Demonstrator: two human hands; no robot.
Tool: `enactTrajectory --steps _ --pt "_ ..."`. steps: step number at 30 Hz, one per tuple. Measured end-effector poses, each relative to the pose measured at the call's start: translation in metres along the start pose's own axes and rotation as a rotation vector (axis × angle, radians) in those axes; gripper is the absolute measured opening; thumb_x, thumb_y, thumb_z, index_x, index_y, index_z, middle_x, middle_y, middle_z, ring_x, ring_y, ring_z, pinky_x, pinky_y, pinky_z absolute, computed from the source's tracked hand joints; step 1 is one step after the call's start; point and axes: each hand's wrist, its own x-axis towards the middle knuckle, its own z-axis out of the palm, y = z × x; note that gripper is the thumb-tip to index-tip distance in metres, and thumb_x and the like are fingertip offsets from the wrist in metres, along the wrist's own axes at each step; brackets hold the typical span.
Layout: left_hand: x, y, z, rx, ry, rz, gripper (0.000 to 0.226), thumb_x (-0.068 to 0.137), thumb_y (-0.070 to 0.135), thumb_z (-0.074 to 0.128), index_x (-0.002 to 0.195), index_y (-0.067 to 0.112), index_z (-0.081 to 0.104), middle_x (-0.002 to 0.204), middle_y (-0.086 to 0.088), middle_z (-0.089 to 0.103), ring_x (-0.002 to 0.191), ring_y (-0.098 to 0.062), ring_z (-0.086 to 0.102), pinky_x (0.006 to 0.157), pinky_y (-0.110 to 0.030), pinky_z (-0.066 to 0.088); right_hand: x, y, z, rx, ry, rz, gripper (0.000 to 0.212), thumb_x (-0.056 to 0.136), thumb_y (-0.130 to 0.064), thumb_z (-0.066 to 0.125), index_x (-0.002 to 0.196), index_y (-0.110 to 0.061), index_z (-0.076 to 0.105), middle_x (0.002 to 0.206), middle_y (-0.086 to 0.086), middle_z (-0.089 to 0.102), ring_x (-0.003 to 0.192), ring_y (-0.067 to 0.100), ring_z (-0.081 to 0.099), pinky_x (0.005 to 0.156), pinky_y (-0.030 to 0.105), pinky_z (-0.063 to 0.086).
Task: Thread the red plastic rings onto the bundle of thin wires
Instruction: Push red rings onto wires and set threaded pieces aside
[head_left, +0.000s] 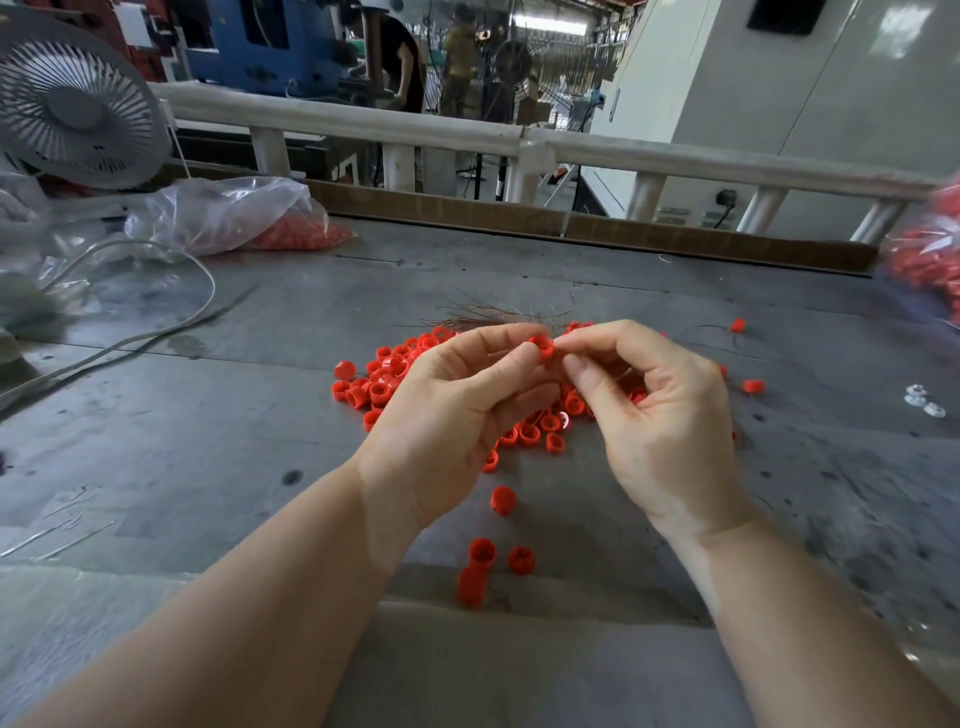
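Pinching one small red plastic ring (542, 347) between both hands (558, 358), we risked splaying the thin wire bundle (493, 314), snagging strands.

One red plastic ring (542, 346), short and tubular with its hollow end facing up, sits raised above the table in the middle of the scene. Just behind it a bundle of thin wires (488, 315), dark and reddish-brown, fans out to the far left with loose strands splaying. A pile of red rings (384, 382) lies scattered below, and a few stray rings (483, 553) lie nearer.
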Motion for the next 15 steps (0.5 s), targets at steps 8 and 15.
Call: enactTrajectory --steps 8,15 --pt "0.0028 0.0026 -0.0029 -0.177 0.033 -0.096 0.018 0.069 0.005 0.059 0.075 0.008 0.076 0.073 -0.007 0.071 0.069 -0.012 0.070 0.063 -0.018 0.056 0.0013 -0.0010 0.0006 0.082 -0.008 0.085 0.022 0.086 0.000 0.061 0.087 -0.021 0.066 0.083 -0.016 0.067 0.080 -0.002 0.064 0.075 0.009 0.045" --pt "0.0026 0.0035 -0.0033 -0.264 0.018 -0.178 0.021 0.069 0.004 0.057 0.075 0.009 0.077 0.071 -0.005 0.070 0.066 -0.011 0.069 0.060 -0.017 0.055 0.0017 -0.0012 0.0007 0.117 -0.006 0.119 0.024 0.085 -0.004 0.061 0.082 -0.028 0.060 0.077 -0.013 0.066 0.074 0.001 0.062 0.072 0.012 0.045"
